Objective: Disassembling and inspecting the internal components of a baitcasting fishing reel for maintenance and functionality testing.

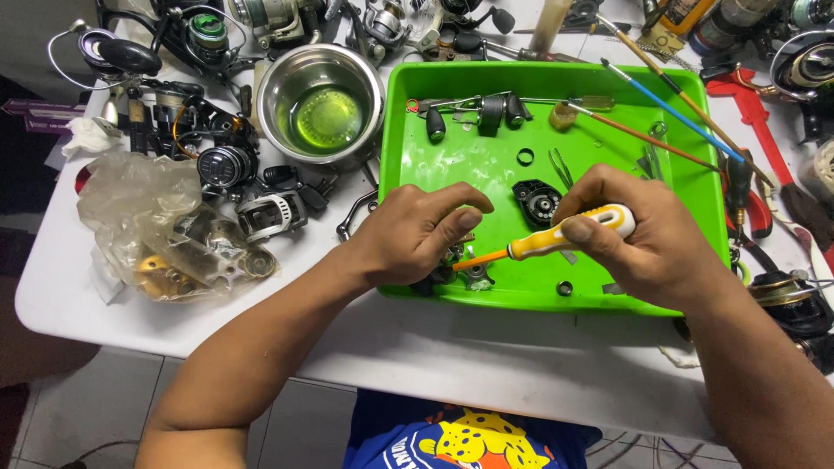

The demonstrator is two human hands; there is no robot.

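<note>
**Kid:** What is the right hand (638, 227) doing?

**Dad:** It is curled around a screwdriver (556, 240). The fingers and thumb pinch the yellow and white handle. The orange shaft points left and a bit down.

**Kid:** Where does the tip go?

**Dad:** It goes to a small metal part (460, 267) under the left hand (417, 234). The tip looks like it touches the part.

**Kid:** And the left hand?

**Dad:** Its fingers are bent and close together, holding that part at the front of the tray (434, 178). I can only see a bit of the part, so I cannot tell its shape.

**Kid:** The tray is so green!

**Dad:** Yes. It sits on a white table (452, 356). Both hands are over its near edge.

**Kid:** What else is in the tray?

**Dad:** A black round cover (536, 201) lies just behind the hands. Near it are tweezers (560, 167) and a little black ring (526, 156). At the back lies a handle with black knobs (478, 111). Two brushes (669, 108) lean across the right corner.

**Kid:** And the shiny thing?

**Dad:** That is a steel bowl (321, 104) just left of the tray. It has green liquid in it.

**Kid:** There is a lot of stuff on the left.

**Dad:** Those are fishing reels (221, 161) and reel pieces. Some parts sit in a clear bag (156, 230).
</note>
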